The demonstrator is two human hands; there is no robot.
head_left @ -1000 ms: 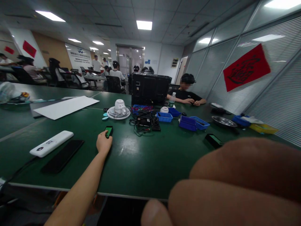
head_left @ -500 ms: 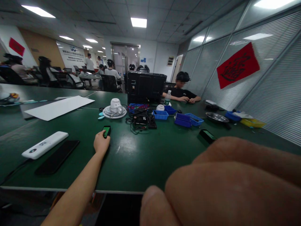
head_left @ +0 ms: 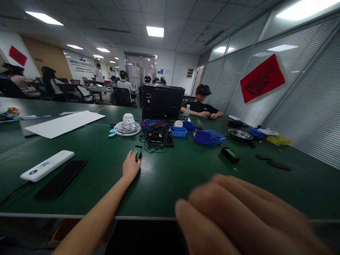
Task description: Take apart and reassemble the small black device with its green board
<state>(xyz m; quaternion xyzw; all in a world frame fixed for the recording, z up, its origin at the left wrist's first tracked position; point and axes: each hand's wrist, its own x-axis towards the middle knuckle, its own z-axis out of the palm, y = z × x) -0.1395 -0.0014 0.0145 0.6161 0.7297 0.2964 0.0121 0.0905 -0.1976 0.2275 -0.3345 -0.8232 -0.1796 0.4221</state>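
On the green table [head_left: 164,184], my left hand [head_left: 131,166] grips a small dark box with a green top [head_left: 137,150], its fingers around the near end. Large and blurred, my right hand [head_left: 239,216] hangs close to the camera at the lower right, its fingers bent together; whatever it might hold is hidden. Beyond it lies a similar black box with a green inside [head_left: 230,155], touched by neither hand. Two flat dark pieces [head_left: 279,165] lie to the right of that box.
A white power strip [head_left: 47,165] and a black slab [head_left: 61,179] lie at left. Farther back are a white fan [head_left: 127,127], tangled cables with a black adapter [head_left: 155,137], blue trays [head_left: 178,131], a monitor [head_left: 162,102] and a metal pan [head_left: 240,134]. A person [head_left: 203,104] sits across.
My left hand has slid right along the table with the small box. My right hand has drawn lower and right, uncovering the other black box and the flat dark pieces. The view has shifted slightly.
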